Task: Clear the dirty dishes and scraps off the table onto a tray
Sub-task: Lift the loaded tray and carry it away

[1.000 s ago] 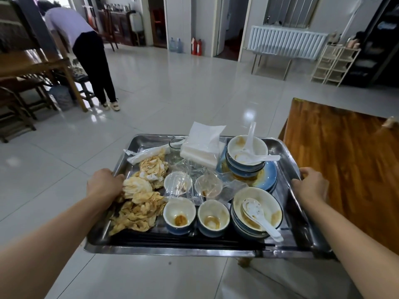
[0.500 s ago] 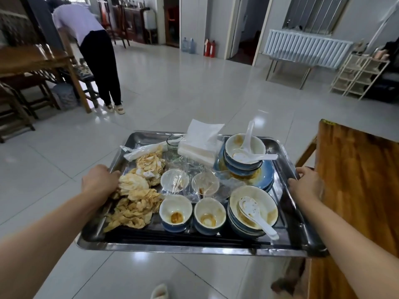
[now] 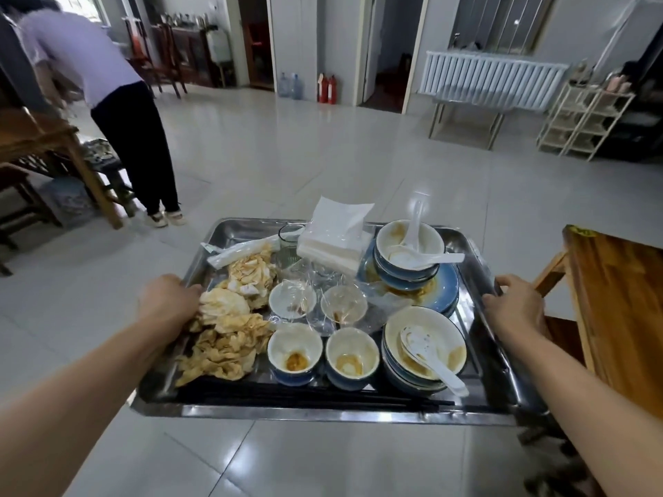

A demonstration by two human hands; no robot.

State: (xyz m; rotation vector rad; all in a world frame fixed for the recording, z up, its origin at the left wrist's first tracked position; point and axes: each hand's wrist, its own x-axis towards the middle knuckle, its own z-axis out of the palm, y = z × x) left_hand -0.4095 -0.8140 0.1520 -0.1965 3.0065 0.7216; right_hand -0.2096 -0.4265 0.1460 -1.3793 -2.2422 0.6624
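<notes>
A steel tray is held in the air over the tiled floor. My left hand grips its left rim and my right hand grips its right rim. On it lie crumpled stained napkins, two small sauce cups, two film-covered dishes, a stack of blue bowls with a white spoon, another bowl stack with spoons on a blue plate, a pack of tissues, a glass and black chopsticks along the near edge.
A wooden table stands close on the right. A person bends over another wooden table with chairs at the far left. A radiator, a bench and a white rack line the far wall across open tiled floor.
The tray has moved away from the wooden table, which has slid toward the right edge of view. Both hands keep the same grip on the rims.
</notes>
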